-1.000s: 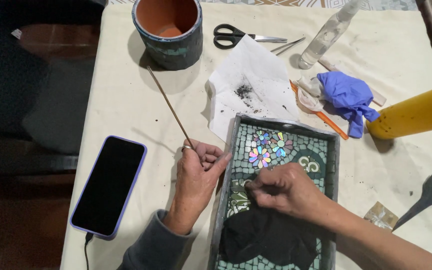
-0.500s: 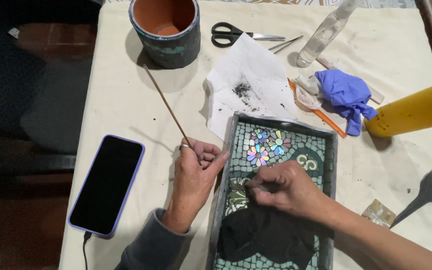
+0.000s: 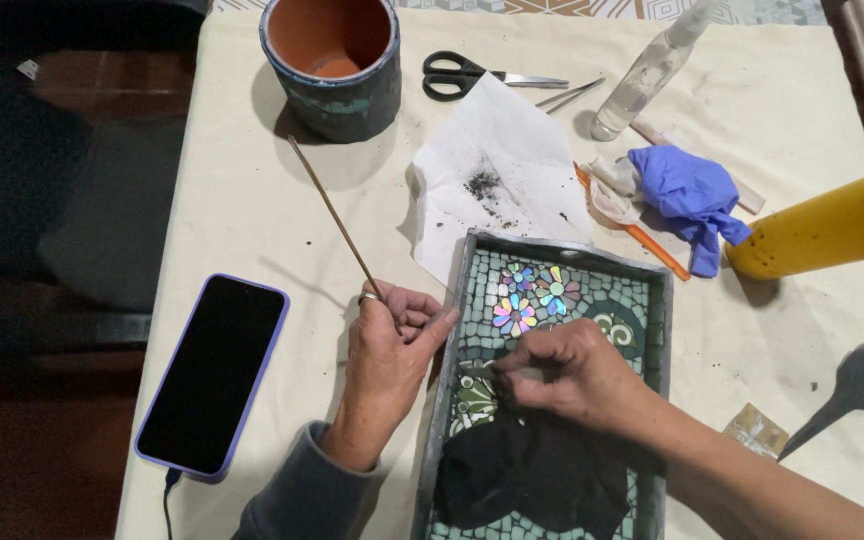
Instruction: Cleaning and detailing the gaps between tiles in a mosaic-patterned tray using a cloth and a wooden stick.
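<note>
Black grout (image 3: 532,470) smears tray (image 3: 657,300) beside phone (image 3: 212,375).

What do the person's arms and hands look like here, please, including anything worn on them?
Both hands are bare, with no gloves. The left hand wears a ring on one finger, and its arm is covered by a grey sleeve reaching the wrist. The right hand shows no ring or watch, and its forearm is bare as far as the picture's edge.
</note>
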